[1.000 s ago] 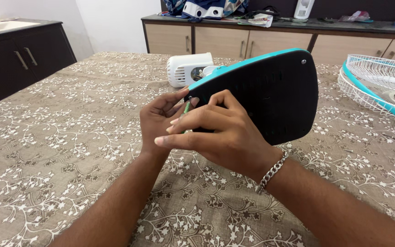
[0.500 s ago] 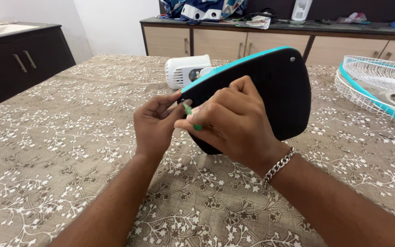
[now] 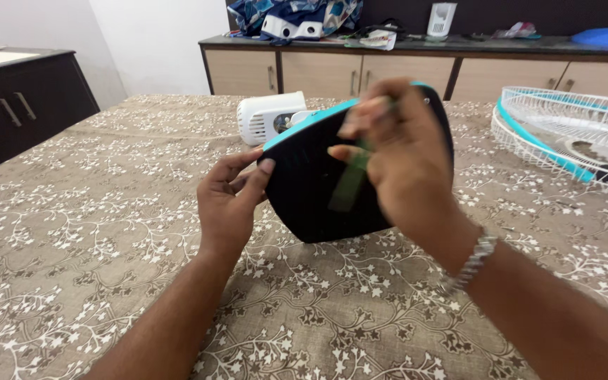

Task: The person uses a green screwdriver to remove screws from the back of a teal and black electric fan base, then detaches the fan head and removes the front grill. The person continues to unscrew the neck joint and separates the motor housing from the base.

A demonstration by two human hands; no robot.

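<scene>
Brown floral cloth [image 3: 72, 232] covered the table. At centre, the left hand [image 3: 228, 204] pinched the left edge of a smooth, rounded black fan base [image 3: 304, 183] with a teal rim, tilted on edge with its flat underside facing the camera. The blurred right hand [image 3: 402, 151] gripped a slim green screwdriver [image 3: 350, 184], handle pointing down; a white wire grille [image 3: 571, 134] lay far right.
</scene>
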